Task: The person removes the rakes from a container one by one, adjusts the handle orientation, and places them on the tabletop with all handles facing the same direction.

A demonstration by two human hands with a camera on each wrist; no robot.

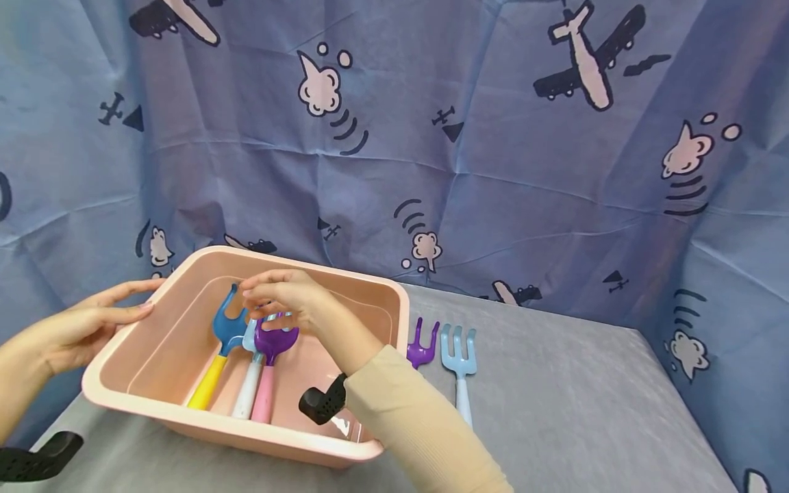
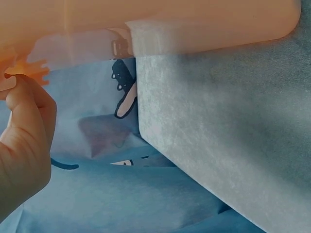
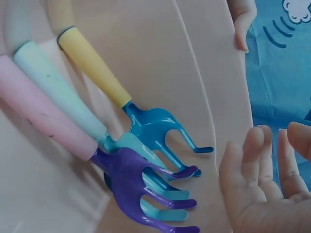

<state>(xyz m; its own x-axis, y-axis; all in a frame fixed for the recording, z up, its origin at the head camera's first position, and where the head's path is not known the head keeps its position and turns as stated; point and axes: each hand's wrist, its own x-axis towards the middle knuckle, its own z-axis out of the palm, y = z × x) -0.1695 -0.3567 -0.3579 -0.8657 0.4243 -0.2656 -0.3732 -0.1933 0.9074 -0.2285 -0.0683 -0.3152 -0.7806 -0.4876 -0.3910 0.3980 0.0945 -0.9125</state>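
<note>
A peach plastic basin (image 1: 394, 322) stands tilted at the table's left. My left hand (image 1: 92, 325) grips its left rim, thumb on top; the left wrist view shows these fingers (image 2: 31, 104) at its edge. Inside lie three hand forks side by side: a blue fork (image 1: 227, 333) with a yellow handle, a light blue fork (image 1: 248, 383) with a white handle, and a purple fork (image 1: 275, 344) with a pink handle. Over their tines hovers my right hand (image 1: 290, 301), fingers loosely bent. In the right wrist view, that hand (image 3: 267, 194) holds nothing and is apart from the purple tines (image 3: 170, 199).
Right of the basin, another purple fork (image 1: 422, 352) and another light blue fork (image 1: 459, 359) lie on the grey table (image 1: 585, 390). The basin partly hides the purple one. A blue curtain (image 1: 382, 178) printed with airplanes hangs behind and along the sides.
</note>
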